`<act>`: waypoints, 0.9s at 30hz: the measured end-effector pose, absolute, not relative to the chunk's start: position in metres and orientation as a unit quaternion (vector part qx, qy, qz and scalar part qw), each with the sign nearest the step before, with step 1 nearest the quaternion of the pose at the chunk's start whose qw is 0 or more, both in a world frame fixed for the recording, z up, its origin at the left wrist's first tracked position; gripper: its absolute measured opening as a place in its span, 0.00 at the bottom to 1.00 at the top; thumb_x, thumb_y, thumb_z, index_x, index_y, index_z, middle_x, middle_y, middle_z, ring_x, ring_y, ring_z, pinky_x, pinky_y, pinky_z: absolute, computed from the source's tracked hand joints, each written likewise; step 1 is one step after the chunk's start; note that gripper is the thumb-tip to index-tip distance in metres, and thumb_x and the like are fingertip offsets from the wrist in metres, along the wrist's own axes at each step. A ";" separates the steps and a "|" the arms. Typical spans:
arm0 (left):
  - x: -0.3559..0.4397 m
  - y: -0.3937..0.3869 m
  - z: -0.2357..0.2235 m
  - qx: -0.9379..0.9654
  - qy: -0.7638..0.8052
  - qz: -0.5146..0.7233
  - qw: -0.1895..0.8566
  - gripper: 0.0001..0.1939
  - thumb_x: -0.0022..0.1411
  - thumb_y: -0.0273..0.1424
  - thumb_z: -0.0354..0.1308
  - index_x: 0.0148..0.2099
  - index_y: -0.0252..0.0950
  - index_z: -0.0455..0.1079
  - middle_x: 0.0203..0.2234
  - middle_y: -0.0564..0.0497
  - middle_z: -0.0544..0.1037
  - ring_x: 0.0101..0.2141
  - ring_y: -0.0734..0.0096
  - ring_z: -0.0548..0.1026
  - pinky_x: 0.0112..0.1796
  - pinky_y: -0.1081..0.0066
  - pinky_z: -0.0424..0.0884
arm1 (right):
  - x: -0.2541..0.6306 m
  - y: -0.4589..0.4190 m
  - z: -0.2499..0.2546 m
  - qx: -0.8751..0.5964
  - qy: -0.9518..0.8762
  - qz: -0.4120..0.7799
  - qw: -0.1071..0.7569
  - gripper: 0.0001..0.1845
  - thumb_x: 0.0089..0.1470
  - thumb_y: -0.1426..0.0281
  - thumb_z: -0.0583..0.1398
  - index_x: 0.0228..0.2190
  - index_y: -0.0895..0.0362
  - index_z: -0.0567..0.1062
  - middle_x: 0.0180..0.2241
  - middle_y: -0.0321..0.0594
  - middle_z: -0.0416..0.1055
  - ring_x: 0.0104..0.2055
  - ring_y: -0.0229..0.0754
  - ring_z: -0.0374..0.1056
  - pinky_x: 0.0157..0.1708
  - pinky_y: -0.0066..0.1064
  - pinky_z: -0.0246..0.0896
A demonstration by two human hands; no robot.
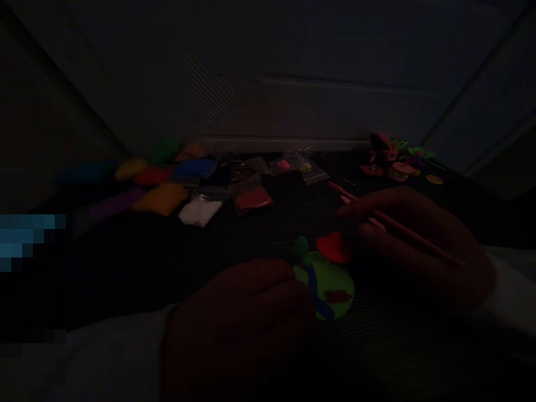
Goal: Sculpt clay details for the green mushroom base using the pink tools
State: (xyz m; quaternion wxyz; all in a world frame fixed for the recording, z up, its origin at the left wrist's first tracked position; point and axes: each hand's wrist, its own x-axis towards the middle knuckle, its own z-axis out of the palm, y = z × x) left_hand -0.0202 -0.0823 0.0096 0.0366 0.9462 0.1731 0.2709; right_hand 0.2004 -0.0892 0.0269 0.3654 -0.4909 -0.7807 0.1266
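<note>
My left hand [234, 329] curls closed against the green clay shape [330, 293], while my right hand [419, 245] pinches a pink stick [402, 228] just above the red clay piece [333, 247]

The dark ribbed mat [268, 245] carries clay lumps [161, 198] in blue, yellow, red, green, purple and orange at left. Clear bags [251, 198] of white, red and other clay lie at center. Small clay figures [393, 159] sit at far right, beside a yellow clay disc [434, 179].
</note>
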 end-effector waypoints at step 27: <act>-0.033 -0.036 0.009 0.895 0.394 0.196 0.073 0.11 0.52 0.37 0.54 0.38 0.43 0.70 0.37 0.52 0.70 0.43 0.66 0.63 0.44 0.62 0.59 | 0.238 -0.054 0.046 -0.396 -0.891 0.125 0.183 0.23 0.46 0.55 0.55 0.44 0.52 0.65 0.44 0.36 0.63 0.47 0.42 0.58 0.48 0.38 0.50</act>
